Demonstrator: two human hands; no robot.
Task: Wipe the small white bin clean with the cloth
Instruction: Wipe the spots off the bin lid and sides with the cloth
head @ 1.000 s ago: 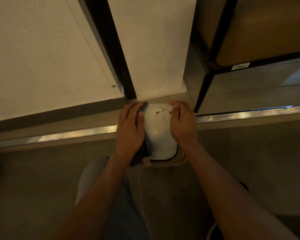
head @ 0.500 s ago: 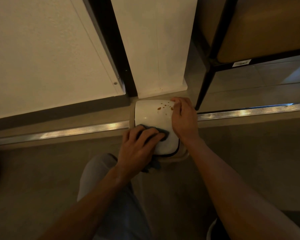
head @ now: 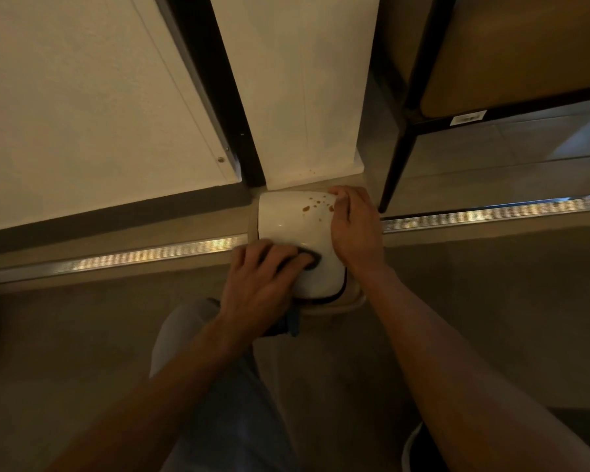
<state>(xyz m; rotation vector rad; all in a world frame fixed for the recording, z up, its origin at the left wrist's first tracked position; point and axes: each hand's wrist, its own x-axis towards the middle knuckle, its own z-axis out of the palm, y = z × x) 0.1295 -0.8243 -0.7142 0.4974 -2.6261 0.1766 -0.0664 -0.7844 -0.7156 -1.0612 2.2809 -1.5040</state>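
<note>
At frame centre, the left hand (head: 263,287) presses a dark cloth (head: 309,259) onto the small white bin (head: 290,223). The right hand (head: 355,229) grips its right side, beside brown spots (head: 315,204) near the top edge.
</note>
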